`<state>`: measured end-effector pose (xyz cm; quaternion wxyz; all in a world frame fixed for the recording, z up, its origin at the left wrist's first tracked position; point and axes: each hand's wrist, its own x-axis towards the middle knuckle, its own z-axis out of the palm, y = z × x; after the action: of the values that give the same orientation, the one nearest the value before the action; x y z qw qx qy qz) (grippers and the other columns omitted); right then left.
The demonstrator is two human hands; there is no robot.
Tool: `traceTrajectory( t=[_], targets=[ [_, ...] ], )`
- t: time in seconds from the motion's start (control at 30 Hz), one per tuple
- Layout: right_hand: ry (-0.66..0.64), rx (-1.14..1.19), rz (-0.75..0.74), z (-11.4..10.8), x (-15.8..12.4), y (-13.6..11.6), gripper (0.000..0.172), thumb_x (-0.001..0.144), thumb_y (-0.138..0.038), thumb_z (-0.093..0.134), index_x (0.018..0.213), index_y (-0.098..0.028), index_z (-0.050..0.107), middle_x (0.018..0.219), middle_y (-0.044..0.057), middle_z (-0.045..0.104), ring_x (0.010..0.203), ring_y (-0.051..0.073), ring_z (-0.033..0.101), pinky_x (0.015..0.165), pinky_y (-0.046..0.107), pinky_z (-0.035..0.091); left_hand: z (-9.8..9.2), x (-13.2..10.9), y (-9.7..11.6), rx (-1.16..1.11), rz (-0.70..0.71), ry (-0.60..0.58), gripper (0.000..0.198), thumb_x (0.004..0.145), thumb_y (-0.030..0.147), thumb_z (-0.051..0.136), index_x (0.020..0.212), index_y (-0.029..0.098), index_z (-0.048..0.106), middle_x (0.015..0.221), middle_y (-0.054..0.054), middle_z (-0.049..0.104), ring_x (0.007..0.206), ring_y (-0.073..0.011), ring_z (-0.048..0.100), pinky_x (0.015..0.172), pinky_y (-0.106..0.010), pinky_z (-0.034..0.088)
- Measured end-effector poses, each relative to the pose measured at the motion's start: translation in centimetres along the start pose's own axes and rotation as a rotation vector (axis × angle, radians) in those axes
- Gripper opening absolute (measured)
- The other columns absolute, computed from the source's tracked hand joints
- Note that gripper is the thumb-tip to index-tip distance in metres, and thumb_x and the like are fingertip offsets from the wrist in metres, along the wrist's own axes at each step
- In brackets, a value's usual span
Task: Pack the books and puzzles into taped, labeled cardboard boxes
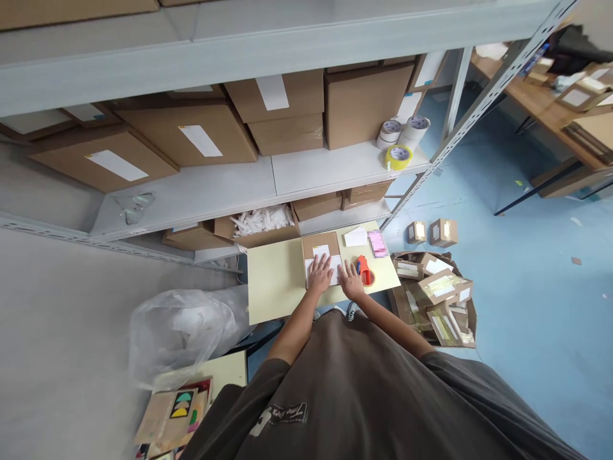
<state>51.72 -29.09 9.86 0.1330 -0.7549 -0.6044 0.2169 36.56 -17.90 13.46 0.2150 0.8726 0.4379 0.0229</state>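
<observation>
Box near carton of white pieces

The box is brown, its label white, the tape dispenser orange-red.

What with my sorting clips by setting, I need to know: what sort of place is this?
Probably a packing or storage room: a shelving unit holds cardboard boxes and rolls of tape, and an open carton on the floor is filled with smaller boxes.

Shirt — dark grey-brown | sleeves — short | patch: white lettering
</observation>
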Motion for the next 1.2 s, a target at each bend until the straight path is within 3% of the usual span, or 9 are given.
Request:
traceTrajectory(
  t=[0.2,0.4,0.5,0.6,0.73,0.83,0.9,1.0,1.2],
  targets=[
    [0.115,0.124,0.021,2.6,-5.5,0.5,0.059,0.107,-0.041,0.049,0.163,-0.024,0.051,0.176,0.015,0.038,0.162,0.035,0.037,0.125,0.057,0.041,0.7,-0.7,-0.9,-0.013,0.022,0.048,0.065,0.110,0.044,0.038,0.173,0.024,0.037,0.180,-0.006,0.031,0.170,-0.0321,0.013,0.134,-0.052,0.019],
    [0.268,0.503,0.332,2.4,-5.1,-2.7,0.072,0.108,-0.058,0.041,0.167,-0.017,0.041,0.164,0.021,0.054,0.144,0.033,0.059,0.115,0.051,0.052,-0.5,-1.3,-1.8,-0.115,0.035,0.053,0.067,0.109,0.049,0.043,0.172,0.024,0.040,0.179,-0.008,0.033,0.170,-0.0318,0.013,0.135,-0.052,0.017],
    [0.304,0.627,0.488,1.6,-3.9,-4.2,0.075,0.108,-0.059,0.037,0.167,-0.013,0.041,0.165,0.024,0.051,0.139,0.033,0.064,0.112,0.049,0.054,-1.8,-2.2,-4.1,-0.214,0.019,0.066,0.065,0.108,0.047,0.045,0.170,0.025,0.044,0.179,-0.007,0.034,0.170,-0.0291,0.014,0.136,-0.050,0.017],
    [0.335,0.678,0.565,1.0,-2.6,-5.5,0.079,0.107,-0.063,0.037,0.165,-0.011,0.044,0.164,0.026,0.052,0.137,0.033,0.066,0.112,0.049,0.054,-3.8,-3.7,-8.5,-0.353,-0.045,0.097,0.061,0.107,0.044,0.047,0.165,0.025,0.050,0.176,-0.008,0.040,0.169,-0.0264,0.021,0.135,-0.047,0.022],
    [0.262,0.737,0.527,1.5,-0.5,-9.0,0.079,0.103,-0.068,0.044,0.161,-0.014,0.051,0.157,0.024,0.060,0.136,0.033,0.067,0.110,0.046,0.056,-6.3,-6.9,-14.6,-0.588,-0.366,0.171,0.064,0.108,0.052,0.046,0.164,0.021,0.049,0.166,-0.014,0.054,0.156,-0.0273,0.049,0.125,-0.041,0.041],
    [0.101,0.748,0.410,2.8,1.3,-13.9,0.064,0.102,-0.056,0.053,0.153,-0.019,0.060,0.145,0.017,0.071,0.131,0.030,0.069,0.107,0.044,0.057,-7.3,-9.5,-17.1,-0.665,-0.557,0.108,0.089,0.100,0.064,0.061,0.172,0.020,0.032,0.163,-0.018,0.056,0.146,-0.0293,0.060,0.114,-0.036,0.051],
    [0.018,0.747,0.354,3.7,2.3,-17.2,0.052,0.099,-0.046,0.060,0.145,-0.023,0.065,0.132,0.011,0.078,0.121,0.028,0.073,0.106,0.043,0.058,-7.4,-10.7,-17.6,-0.690,-0.556,0.074,0.103,0.094,0.067,0.070,0.174,0.020,0.025,0.162,-0.019,0.058,0.143,-0.0289,0.063,0.110,-0.035,0.053],
    [0.022,0.741,0.352,4.2,3.1,-20.1,0.048,0.093,-0.037,0.069,0.140,-0.026,0.066,0.120,0.005,0.081,0.110,0.027,0.074,0.103,0.043,0.059,-7.2,-11.5,-17.9,-0.711,-0.535,0.097,0.096,0.097,0.063,0.068,0.173,0.021,0.028,0.158,-0.017,0.062,0.141,-0.0265,0.065,0.110,-0.033,0.053],
    [0.058,0.826,0.334,2.7,2.4,-18.7,0.047,0.088,-0.036,0.075,0.134,-0.028,0.071,0.110,-0.002,0.081,0.105,0.024,0.073,0.101,0.038,0.058,-6.5,-10.5,-17.9,-0.652,-0.460,0.114,0.073,0.105,0.048,0.058,0.170,0.023,0.035,0.151,-0.014,0.068,0.140,-0.0257,0.065,0.113,-0.037,0.055]
  ],
)
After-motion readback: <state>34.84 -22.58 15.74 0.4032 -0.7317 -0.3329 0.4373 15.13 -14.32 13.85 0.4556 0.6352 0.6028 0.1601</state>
